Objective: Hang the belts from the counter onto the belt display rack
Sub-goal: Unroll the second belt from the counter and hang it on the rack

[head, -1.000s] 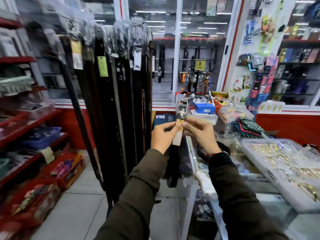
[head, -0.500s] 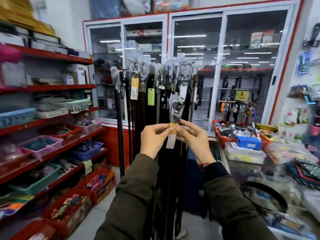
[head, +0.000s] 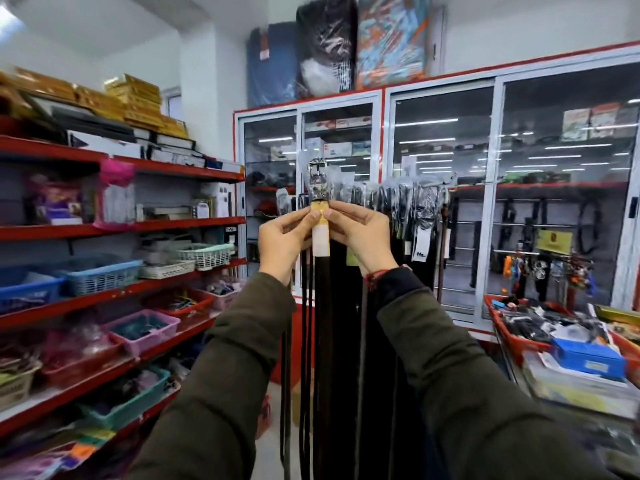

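A dark belt (head: 325, 306) with a silver buckle (head: 317, 180) and a white-and-tan tag hangs straight down from my two raised hands. My left hand (head: 282, 244) pinches the tag end just under the buckle from the left. My right hand (head: 363, 239) pinches it from the right. Directly behind stands the belt display rack (head: 408, 195), packed with several dark belts whose buckles are wrapped in clear plastic. The buckle I hold is at about the height of the rack's top, in front of its left end.
Red shelves (head: 121, 230) with baskets of small goods line the left. Glass-door cabinets (head: 443, 202) stand behind the rack. At the right, the counter (head: 571, 375) carries red trays and a blue box (head: 588, 356).
Both hands have lifted the belt's buckle end from counter level up to the rack's top. My view has swung up and left, away from the counter.
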Available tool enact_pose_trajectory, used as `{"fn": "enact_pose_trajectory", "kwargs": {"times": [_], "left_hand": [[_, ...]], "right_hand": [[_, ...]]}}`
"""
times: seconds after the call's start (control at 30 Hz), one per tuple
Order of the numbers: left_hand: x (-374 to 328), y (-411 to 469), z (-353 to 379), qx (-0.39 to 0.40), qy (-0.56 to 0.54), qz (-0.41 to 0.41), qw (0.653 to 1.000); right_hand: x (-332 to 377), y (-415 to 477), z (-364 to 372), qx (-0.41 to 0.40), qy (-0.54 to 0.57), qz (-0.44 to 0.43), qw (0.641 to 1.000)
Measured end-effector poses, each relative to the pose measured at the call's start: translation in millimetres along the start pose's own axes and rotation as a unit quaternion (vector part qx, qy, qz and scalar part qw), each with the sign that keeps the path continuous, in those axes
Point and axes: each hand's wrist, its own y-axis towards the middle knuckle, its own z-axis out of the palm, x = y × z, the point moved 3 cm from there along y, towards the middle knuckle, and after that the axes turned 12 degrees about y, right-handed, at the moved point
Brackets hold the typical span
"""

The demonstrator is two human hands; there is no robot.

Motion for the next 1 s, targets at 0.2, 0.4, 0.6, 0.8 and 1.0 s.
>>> {"fn": "enact_pose_trajectory", "kwargs": {"times": [0.2, 0.4, 0.6, 0.8, 1.0], "left_hand": [[-4.9, 23.1, -4.6, -0.019, 0.061, -0.011, 0.998], [3.5, 33.2, -3.7, -0.007, 0.071, -0.034, 0.997], [25.7, 41.6, -0.2, 0.001, 0.097, -0.058, 0.994], [44.4, 22.1, 9.9, -0.030, 0.263, 0.042, 0.963], [74.1, -28.7, 28.4, -0.067, 0.298, 0.204, 0.930]], "right_hand": [[-3.9, 20.8, 13.0, -0.033, -0.016, 0.027, 0.999], [-9.4, 25.6, 6.4, -0.058, -0.006, 0.048, 0.997], [-27.1, 28.7, -5.5, -0.069, -0.028, 0.074, 0.994], [-47.7, 21.5, -20.2, -0.066, -0.256, -0.054, 0.963], [-62.2, -26.0, -64.8, -0.077, -0.357, -0.193, 0.911]]}}
